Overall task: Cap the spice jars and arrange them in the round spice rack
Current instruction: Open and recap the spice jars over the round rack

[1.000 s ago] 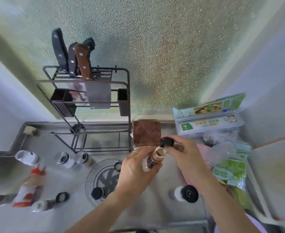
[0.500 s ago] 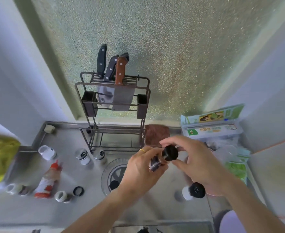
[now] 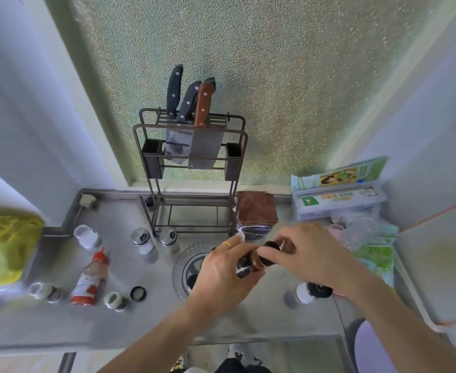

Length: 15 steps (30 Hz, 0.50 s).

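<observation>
Steel-grey bench (image 3: 140, 327) fills the view from above, smooth and dull, with a round drain-like disc (image 3: 187, 267) set into it. My left hand (image 3: 221, 273), a gold ring on one finger, has its grip wrapped around one small dark glass spice jar (image 3: 245, 266) tilted on its side. My right hand (image 3: 310, 257) pinches one round black cap (image 3: 268, 255) against the jar's brown mouth; whether it is fully on I cannot tell.

Two shakers with perforated metal tops (image 3: 143, 239) stand upright near the foot of a dark wire knife rack (image 3: 191, 170) holding three knives (image 3: 191, 103), two black-handled and one wooden. One white tub with its lid flipped open (image 3: 86, 235) sits further left. One red-capped squeeze bottle (image 3: 90, 278) lies flat between two uncapped jars (image 3: 115, 300). One loose black ring-shaped cap (image 3: 138, 293) lies just beside the nearer jar. One white jar with a black cap (image 3: 313, 292) rests under my right wrist.
</observation>
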### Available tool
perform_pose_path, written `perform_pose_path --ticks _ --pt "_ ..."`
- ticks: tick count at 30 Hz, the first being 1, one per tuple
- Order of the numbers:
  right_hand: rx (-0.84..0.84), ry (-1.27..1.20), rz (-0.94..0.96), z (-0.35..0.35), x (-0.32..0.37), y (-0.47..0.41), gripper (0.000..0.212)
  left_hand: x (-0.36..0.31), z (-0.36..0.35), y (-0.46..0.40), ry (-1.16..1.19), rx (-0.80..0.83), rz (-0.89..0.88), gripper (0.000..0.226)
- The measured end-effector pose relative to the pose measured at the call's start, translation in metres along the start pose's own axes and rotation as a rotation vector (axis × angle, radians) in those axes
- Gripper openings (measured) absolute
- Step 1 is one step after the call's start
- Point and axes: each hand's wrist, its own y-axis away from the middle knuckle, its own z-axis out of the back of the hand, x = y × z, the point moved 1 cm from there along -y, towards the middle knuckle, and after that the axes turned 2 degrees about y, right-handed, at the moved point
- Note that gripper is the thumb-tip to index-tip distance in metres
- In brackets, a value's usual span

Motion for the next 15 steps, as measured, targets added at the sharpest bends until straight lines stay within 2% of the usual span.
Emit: perform_pose_path --ticks 3,5,8,11,13,15 --pt "0.107 -0.092 0.030 -0.004 0.003 0.008 0.039 0.003 0.001 0.006 0.000 0.014 0.014 0.035" --pt "0.091 -0.055 0.011 -0.008 0.003 0.011 0.029 0.003 0.002 0.009 0.000 0.021 0.021 0.035" --pt "0.062 0.005 -0.061 -0.012 0.005 0.013 0.041 0.004 0.003 0.014 0.008 0.030 0.026 0.035" --pt "0.119 -0.071 -0.003 -0.013 0.008 0.017 0.038 0.006 0.004 0.016 -0.006 0.034 0.033 0.037" --pt "0.077 -0.006 -0.031 -0.015 0.009 0.018 0.029 0.006 0.005 0.017 0.002 0.037 0.028 0.038" --pt "0.052 0.029 -0.072 -0.016 0.009 0.020 0.041 0.007 0.005 0.019 -0.002 0.047 0.021 0.037"
